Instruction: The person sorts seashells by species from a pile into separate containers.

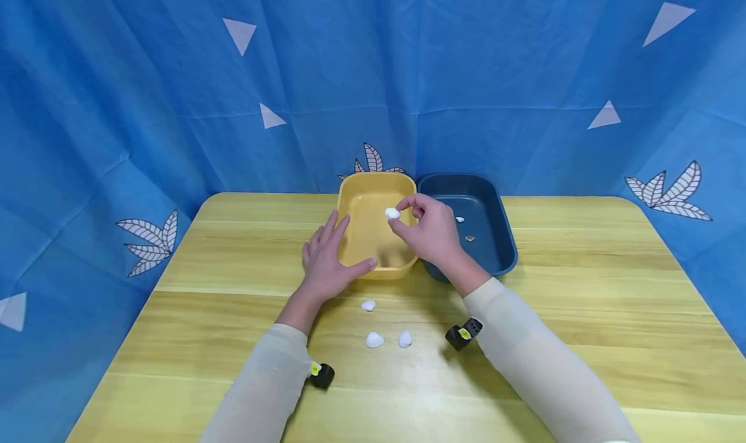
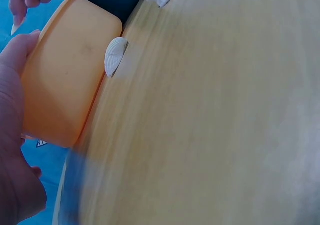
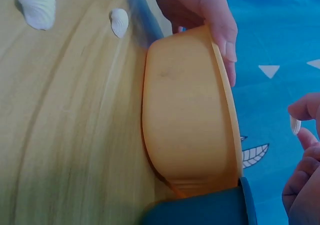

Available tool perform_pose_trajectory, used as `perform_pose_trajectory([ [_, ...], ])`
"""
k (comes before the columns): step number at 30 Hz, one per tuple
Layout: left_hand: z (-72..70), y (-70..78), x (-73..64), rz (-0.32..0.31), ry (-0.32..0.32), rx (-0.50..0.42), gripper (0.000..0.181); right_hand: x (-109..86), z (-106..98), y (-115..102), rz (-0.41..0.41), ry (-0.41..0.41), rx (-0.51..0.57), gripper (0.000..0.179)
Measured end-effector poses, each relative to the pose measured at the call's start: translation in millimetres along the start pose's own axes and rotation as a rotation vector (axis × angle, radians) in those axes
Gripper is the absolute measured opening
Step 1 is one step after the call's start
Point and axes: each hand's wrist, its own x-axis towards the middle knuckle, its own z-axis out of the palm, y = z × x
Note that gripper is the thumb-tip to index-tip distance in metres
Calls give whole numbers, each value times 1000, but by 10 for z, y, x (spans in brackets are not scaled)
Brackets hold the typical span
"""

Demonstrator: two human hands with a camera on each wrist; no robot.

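My right hand (image 1: 436, 230) pinches a white seashell (image 1: 393, 214) between thumb and fingers, above the yellow tray (image 1: 376, 274). In the right wrist view the ribbed edge of this seashell (image 3: 295, 125) shows between the fingertips, clear of the tray. My left hand (image 1: 326, 265) rests against the tray's near left corner, fingers spread along the left side and thumb over the front rim. Three more white seashells lie on the table in front of the tray: one nearer shell (image 1: 368, 306), one lower left (image 1: 374, 340) and one lower right (image 1: 405, 339).
A dark blue tray (image 1: 506, 242) stands against the yellow tray's right side. Inside it lie a small white piece (image 1: 460, 219) and a small brown piece (image 1: 469, 239). Both trays are on a wooden table (image 1: 583, 287), near its back edge, before a blue curtain (image 1: 495, 54).
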Motion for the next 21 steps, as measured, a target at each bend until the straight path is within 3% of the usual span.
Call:
perform_pose_trajectory([
  [21,7,-27,7,5,5,4,104,290,223,196,192,-52,29,22],
])
